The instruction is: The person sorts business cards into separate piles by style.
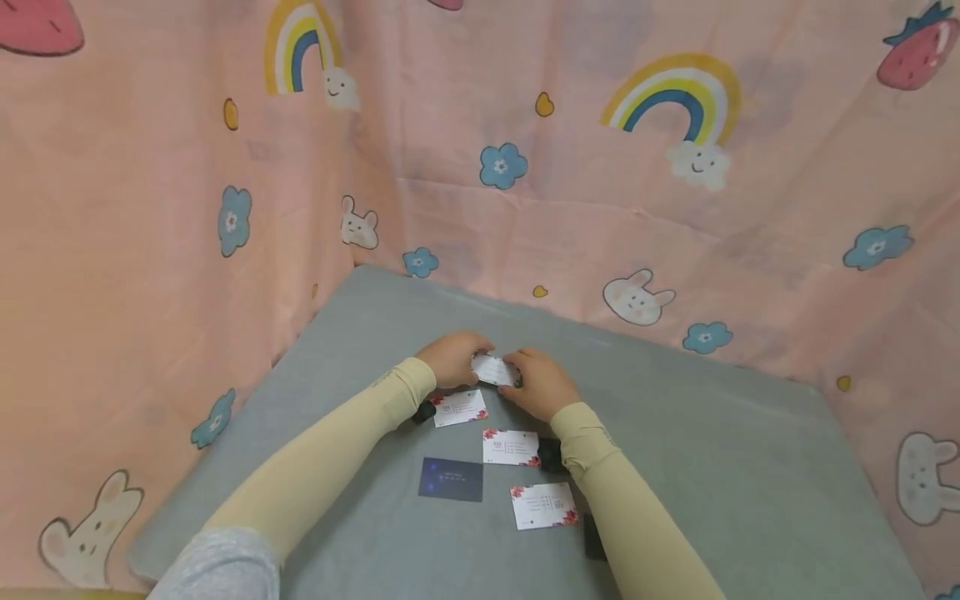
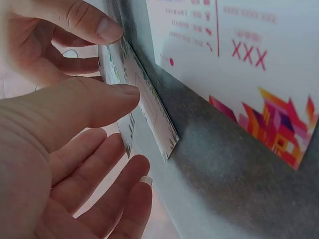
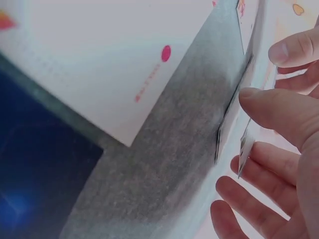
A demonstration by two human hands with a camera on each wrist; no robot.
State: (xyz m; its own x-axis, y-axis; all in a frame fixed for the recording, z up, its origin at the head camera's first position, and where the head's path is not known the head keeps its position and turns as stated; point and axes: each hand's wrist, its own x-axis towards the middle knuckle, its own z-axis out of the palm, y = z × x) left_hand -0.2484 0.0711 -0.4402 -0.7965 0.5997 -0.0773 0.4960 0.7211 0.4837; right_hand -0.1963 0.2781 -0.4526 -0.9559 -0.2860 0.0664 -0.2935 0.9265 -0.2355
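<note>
Both hands meet near the middle of the grey bench (image 1: 712,450), at about twelve o'clock from the cards laid out below them. The left hand (image 1: 452,358) and the right hand (image 1: 542,385) share a small stack of cards (image 1: 494,368), held on edge between them — each grip is a pinch, thumb on one face and fingers on the other. In the left wrist view the thumb (image 2: 94,102) presses the near face of the stack (image 2: 144,107) while the other hand's fingers (image 2: 84,22) close over its top edge. The right wrist view shows the same stack (image 3: 230,117) edge-on, with at least two cards fanned slightly apart at the lower end.

Four cards lie flat on the bench. A white flowered card (image 1: 460,407) sits just at six o'clock of the left hand, close under the wrist. Another white card (image 1: 511,447) lies at six o'clock of the held stack, and a third white card (image 1: 544,505) lies further toward the person. A dark blue card (image 1: 451,479) rests at seven o'clock, near the left forearm. The forearms flank these cards without covering them — only a dark object (image 1: 550,454) at the right wrist touches the second card's edge.

A pink patterned cloth (image 1: 525,208) with rainbows, rabbits and flowers walls the bench.
</note>
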